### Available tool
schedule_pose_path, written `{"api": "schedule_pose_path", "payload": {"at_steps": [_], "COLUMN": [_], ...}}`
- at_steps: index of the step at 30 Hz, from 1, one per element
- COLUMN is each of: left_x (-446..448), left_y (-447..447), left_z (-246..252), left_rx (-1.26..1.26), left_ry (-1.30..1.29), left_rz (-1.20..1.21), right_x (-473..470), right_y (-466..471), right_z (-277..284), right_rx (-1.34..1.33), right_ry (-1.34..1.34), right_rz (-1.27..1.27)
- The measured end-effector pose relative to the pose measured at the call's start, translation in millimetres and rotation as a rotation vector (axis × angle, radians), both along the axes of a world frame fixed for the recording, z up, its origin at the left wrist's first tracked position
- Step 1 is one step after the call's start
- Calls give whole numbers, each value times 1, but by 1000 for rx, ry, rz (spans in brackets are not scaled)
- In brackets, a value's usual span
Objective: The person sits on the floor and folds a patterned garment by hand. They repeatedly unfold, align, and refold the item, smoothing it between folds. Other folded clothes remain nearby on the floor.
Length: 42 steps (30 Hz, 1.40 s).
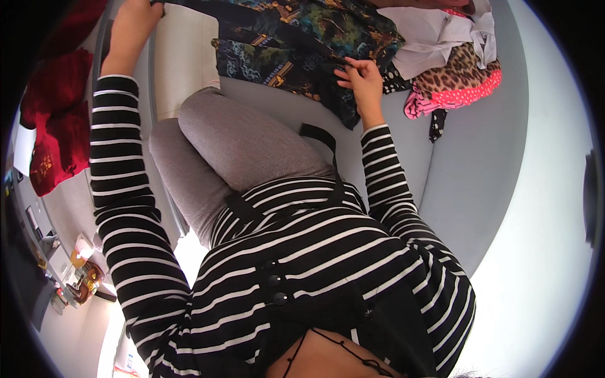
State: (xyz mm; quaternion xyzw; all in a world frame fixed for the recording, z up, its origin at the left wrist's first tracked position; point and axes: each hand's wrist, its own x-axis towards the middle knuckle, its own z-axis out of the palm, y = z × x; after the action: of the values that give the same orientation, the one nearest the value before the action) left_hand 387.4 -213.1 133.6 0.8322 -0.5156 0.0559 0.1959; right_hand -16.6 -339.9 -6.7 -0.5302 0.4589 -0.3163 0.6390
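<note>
A dark patterned garment (293,52) with green, gold and pale blue figures lies spread over the grey sofa seat in front of my knees. My left hand (137,21), at the top left, pinches a dark edge of this cloth at the picture's rim. On its near right part, my right hand (361,82) grips the fabric between thumb and fingers, and a dark corner hangs beside the wrist. The far end of the garment runs out of view at the top.
To the right lie a white garment (420,38), a leopard-print cloth (444,71) and a pink-red dotted cloth (472,92), heaped on the grey sofa (472,156). Dark red cloth (61,141) hangs or lies at the far left. A black strap (335,156) crosses my waist.
</note>
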Motion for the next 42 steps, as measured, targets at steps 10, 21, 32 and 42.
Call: {"api": "schedule_pose_path", "payload": {"at_steps": [10, 21, 32, 42], "left_x": [19, -24, 11, -46], "left_y": [29, 41, 22, 28], "left_z": [-47, -60, -137, -187], "left_rx": [-136, -132, -824, -1052], "left_ry": [707, 1239, 2332, 2166], "left_rz": [150, 221, -392, 570], "right_x": [-10, -11, -13, -18], "right_y": [26, 37, 43, 46], "right_z": [-18, -17, -18, -23], "right_rx": [-535, -721, -800, -887], "right_ry": [267, 336, 383, 463], "right_rz": [150, 210, 198, 312]}}
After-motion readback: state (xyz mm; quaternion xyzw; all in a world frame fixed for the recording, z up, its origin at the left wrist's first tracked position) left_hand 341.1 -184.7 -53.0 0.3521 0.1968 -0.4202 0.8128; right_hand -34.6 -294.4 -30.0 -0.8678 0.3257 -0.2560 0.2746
